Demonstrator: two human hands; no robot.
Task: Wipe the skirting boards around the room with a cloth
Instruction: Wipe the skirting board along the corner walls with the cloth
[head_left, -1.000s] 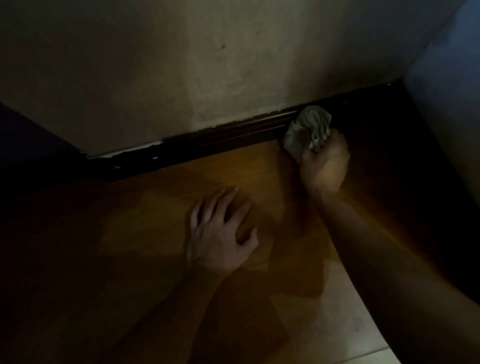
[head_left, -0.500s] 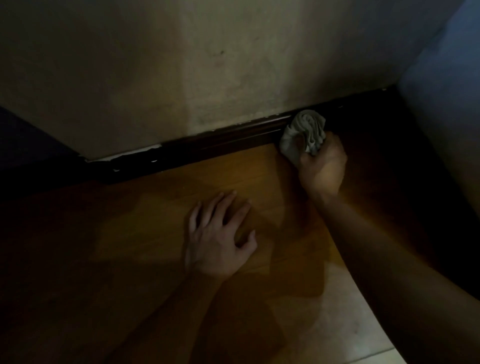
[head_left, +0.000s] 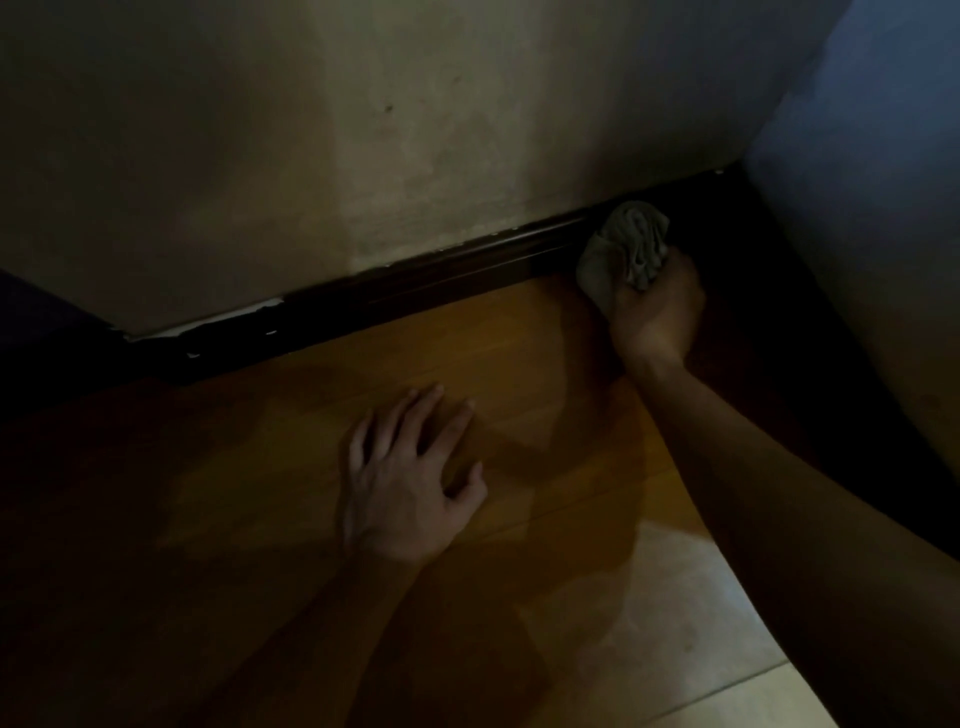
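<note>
A dark skirting board (head_left: 405, 283) runs along the foot of a pale wall, from lower left up to the right corner. My right hand (head_left: 655, 312) grips a crumpled grey cloth (head_left: 626, 247) and holds it against the board near the right end. My left hand (head_left: 410, 478) lies flat on the wooden floor, fingers spread, well in front of the board. The stretch of board right of the cloth is lost in shadow.
A blue-grey wall or panel (head_left: 872, 156) closes off the right side and meets the pale wall (head_left: 363, 130) in a corner. White chipped patches (head_left: 228, 319) show on the board's top edge at left. The wooden floor (head_left: 519, 364) is dim, brighter at lower right.
My right hand and the cloth have shifted slightly right along the board, toward the corner. My left hand has stayed flat on the floor.
</note>
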